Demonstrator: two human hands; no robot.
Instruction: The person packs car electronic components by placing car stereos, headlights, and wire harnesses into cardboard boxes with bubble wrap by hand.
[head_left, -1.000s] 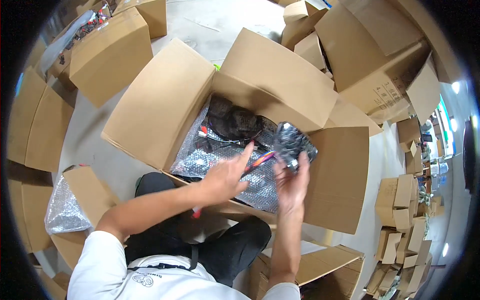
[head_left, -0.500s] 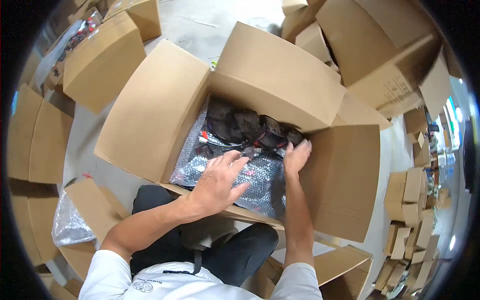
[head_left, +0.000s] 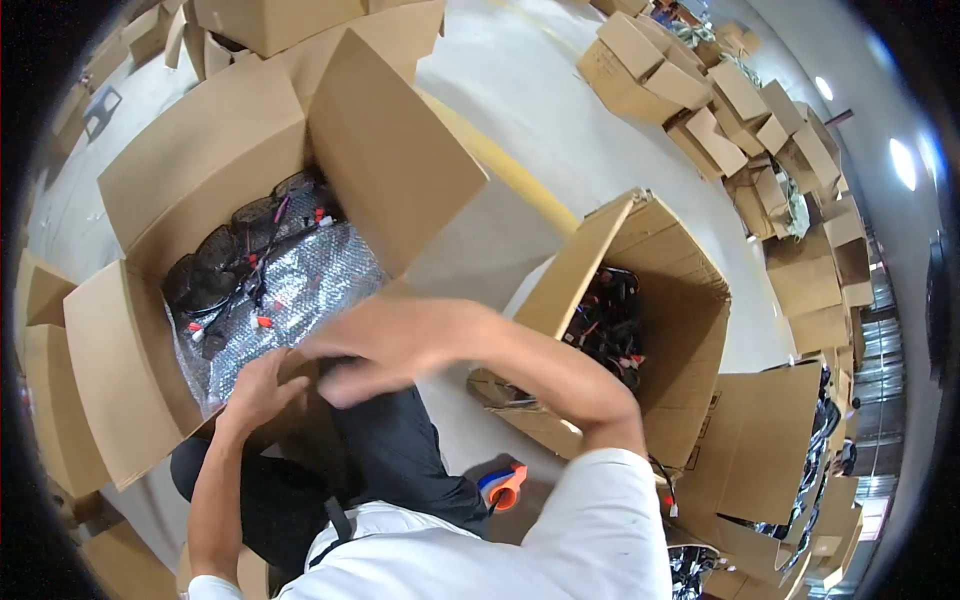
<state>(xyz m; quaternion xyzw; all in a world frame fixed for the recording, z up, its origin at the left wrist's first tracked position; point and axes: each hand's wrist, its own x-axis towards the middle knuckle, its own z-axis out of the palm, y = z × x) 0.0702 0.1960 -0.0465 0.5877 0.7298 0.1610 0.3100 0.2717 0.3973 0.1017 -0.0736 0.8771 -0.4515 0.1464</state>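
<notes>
An open cardboard box [head_left: 95, 370] stands at my left with its flaps spread. Inside, a sheet of bubble wrap [head_left: 310, 275] lies beside a row of black rounded parts [head_left: 205, 270] with thin cables and red and white connectors. My left hand [head_left: 258, 395] is at the box's near edge, thumb apart from the fingers, with no object visible in it. My right hand [head_left: 385, 345] crosses just above and beside it, smeared by motion. Its fingers are too blurred to show whether anything is in them.
To the right, a worn open box [head_left: 690, 300] holds a tangle of dark cables [head_left: 608, 330]. An orange and blue ring-shaped object [head_left: 508, 487] lies on the floor by my knee. Another carton [head_left: 755, 440] stands at the lower right, and several boxes [head_left: 640, 75] line the back.
My view has swung right, so the box now appears farther left and the cable box shows. Both hands have come back from over the contents to the near edge, the right crossing leftward.
</notes>
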